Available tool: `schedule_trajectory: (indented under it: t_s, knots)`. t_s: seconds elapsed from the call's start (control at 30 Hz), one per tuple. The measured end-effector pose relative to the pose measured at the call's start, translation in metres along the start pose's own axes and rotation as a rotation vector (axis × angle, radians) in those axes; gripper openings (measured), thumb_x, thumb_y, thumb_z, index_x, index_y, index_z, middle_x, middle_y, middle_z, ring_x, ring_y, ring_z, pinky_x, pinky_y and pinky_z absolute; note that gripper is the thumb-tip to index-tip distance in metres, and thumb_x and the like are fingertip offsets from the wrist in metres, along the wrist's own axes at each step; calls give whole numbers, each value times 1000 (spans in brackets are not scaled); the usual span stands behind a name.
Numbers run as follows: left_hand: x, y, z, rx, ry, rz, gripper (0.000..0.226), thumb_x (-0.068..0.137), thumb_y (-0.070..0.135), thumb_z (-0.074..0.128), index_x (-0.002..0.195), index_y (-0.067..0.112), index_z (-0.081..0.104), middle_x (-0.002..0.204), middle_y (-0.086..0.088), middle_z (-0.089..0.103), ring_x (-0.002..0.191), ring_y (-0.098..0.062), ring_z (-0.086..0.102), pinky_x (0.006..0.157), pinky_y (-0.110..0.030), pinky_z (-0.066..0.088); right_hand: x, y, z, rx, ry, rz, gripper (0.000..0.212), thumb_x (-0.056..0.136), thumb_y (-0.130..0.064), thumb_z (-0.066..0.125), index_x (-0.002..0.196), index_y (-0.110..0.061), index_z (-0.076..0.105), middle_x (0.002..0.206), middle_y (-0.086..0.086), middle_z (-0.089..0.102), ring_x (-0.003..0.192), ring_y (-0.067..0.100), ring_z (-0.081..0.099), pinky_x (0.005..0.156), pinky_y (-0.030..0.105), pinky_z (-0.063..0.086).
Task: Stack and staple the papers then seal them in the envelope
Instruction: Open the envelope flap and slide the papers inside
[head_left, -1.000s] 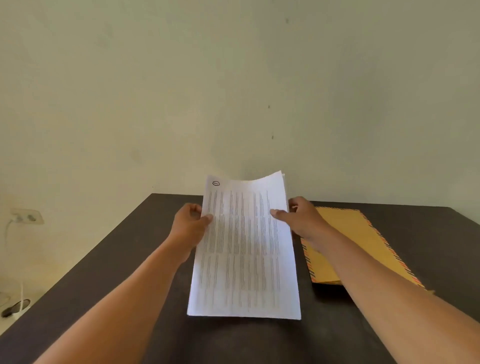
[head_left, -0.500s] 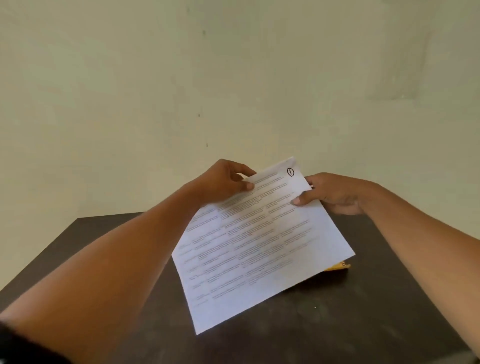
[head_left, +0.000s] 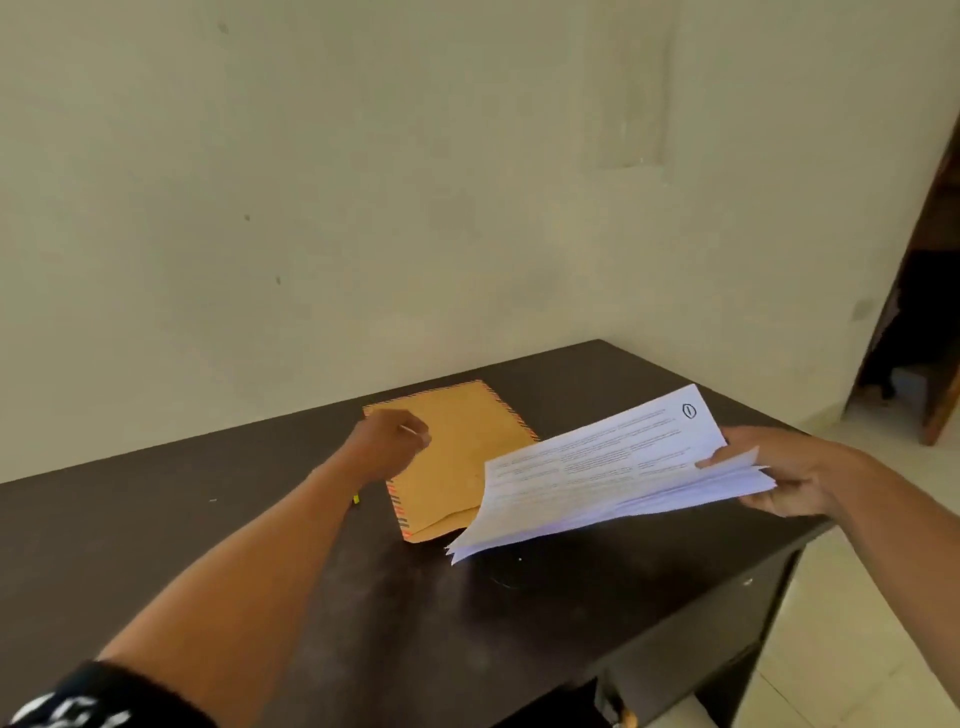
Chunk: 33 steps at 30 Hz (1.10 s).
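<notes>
Behind everything, bare wall (head_left: 363, 208); below it, a dark table (head_left: 208, 545), dropping off at right to pale floor (head_left: 857, 649). Flat on the table toward the far side, a tan envelope (head_left: 467, 457) with a striped border. Above the table's right part, lifted clear of it, the papers (head_left: 597, 467): no longer propped between two hands as half a second ago, but swung out to the right and held nearly level, near corner crossing in front of the envelope's near corner. Pinched at the right end by the right hand (head_left: 779, 478) alone, thumb on top, fingers beneath. Not squared: lower sheets fanned out at both ends. Let go by the left hand (head_left: 392, 441), now out over the envelope's left part with fingers curled; cannot tell whether touching the envelope or holding anything. Judging from this: stacking unfinished, stapling not begun, sealing far off. No stapler to be made out, only a tiny yellow speck (head_left: 356, 499) beside the left forearm, too small to name. As for room: plenty of bare top left and front for tapping the sheets square; little at right, with the right hand hanging about over the table's edge and the floor beyond.
</notes>
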<state>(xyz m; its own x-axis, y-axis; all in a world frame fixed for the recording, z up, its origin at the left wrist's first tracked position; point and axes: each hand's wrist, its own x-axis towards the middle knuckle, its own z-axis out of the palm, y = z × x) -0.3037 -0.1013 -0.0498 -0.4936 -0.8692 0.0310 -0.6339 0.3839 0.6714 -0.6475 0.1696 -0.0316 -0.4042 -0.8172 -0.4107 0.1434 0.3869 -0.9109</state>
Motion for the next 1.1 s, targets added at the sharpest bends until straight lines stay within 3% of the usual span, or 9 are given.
schedule_trajectory:
  t_s: [0.1, 0.2, 0.5, 0.77, 0.97, 1.1]
  knots:
    - [-8, -17, 38, 208, -197, 90, 33, 85, 35, 76, 116, 25, 69, 117, 6, 68, 105, -12, 63, 95, -29, 51, -12, 15, -19, 122, 90, 13, 21, 96, 1, 59, 113, -1, 71, 88, 14, 76, 66, 18, 66, 45, 20, 50]
    - [-12, -18, 59, 316, -218, 124, 34, 79, 42, 80, 110, 31, 71, 118, 11, 64, 112, -14, 58, 99, -34, 48, -20, 18, -24, 138, 126, 17, 17, 98, 2, 54, 99, -3, 71, 68, 10, 74, 46, 15, 66, 37, 17, 46]
    - [-7, -10, 77, 552, -8, 206, 22, 95, 45, 56, 103, 31, 71, 107, 9, 68, 95, -16, 62, 79, -33, 54, -12, 13, -10, 98, 122, 44, 19, 98, 2, 56, 100, -2, 74, 80, 13, 75, 55, 18, 68, 44, 20, 52]
    - [-1, 13, 96, 465, 206, 149, 18, 98, 39, 48, 95, 27, 60, 87, 4, 64, 74, -18, 61, 68, -33, 58, -12, 11, -15, 125, 163, 23, 18, 98, 1, 55, 100, -1, 72, 75, 13, 74, 51, 18, 69, 41, 19, 52]
    - [-6, 15, 98, 389, 305, 118, 17, 99, 39, 47, 100, 27, 59, 89, 3, 65, 74, -18, 62, 69, -36, 60, -16, 6, -16, 122, 183, 27, 14, 99, -2, 57, 100, 1, 70, 70, 18, 74, 47, 20, 69, 35, 19, 51]
    - [-8, 16, 97, 373, 310, 116, 17, 100, 38, 49, 101, 25, 60, 90, 4, 63, 75, -16, 60, 65, -30, 56, -21, 0, -20, 140, 191, 20, 14, 99, -4, 58, 97, 2, 70, 68, 19, 74, 44, 20, 68, 36, 19, 51]
